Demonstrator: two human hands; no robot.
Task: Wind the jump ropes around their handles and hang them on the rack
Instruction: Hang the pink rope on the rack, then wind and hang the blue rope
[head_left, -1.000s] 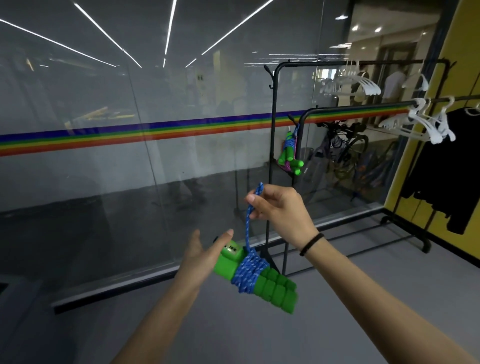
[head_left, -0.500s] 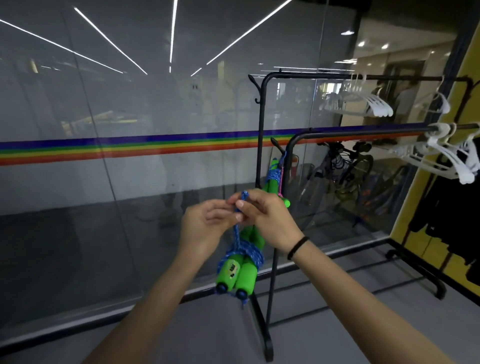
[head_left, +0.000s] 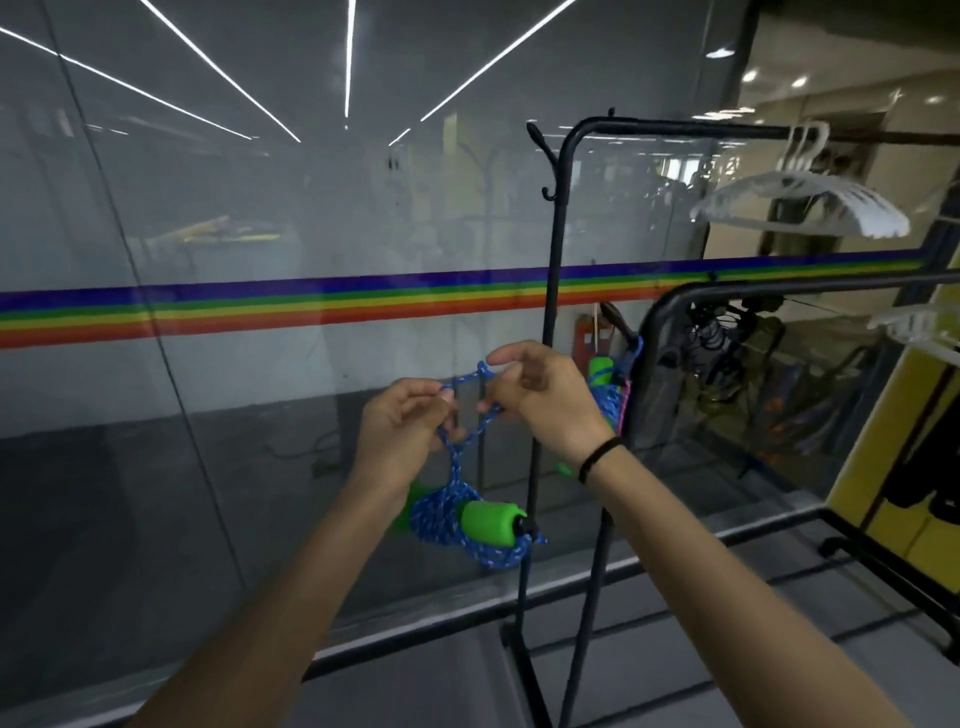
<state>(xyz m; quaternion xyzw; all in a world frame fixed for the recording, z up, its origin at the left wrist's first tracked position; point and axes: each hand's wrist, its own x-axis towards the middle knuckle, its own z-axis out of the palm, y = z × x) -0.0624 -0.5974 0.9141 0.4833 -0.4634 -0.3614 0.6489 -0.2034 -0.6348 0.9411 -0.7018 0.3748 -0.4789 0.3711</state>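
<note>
Head view puts the jump rope (head_left: 452, 519) at mid-frame, dangling below both hands, just left of the tall rack (head_left: 558, 270) upright. Its blue cord is wound thickly round the green foam handles (head_left: 485, 521), and a free loop (head_left: 455, 460) rises from the bundle. The left hand (head_left: 400, 423) pinches the loop's left side and the right hand (head_left: 543, 402) pinches its right, spreading it wide between them. By my judgement the bundle is light, the braided cord limp and grippy, the foam soft; the loop is the place to hold, since it must slip over a hook (head_left: 545, 174). Two ropes show: this one and a second rope (head_left: 602, 379) hanging on the lower rack (head_left: 779, 288) to the right. Racks: two. The white hangers (head_left: 810, 205) at far right overlap too much to count.
</note>
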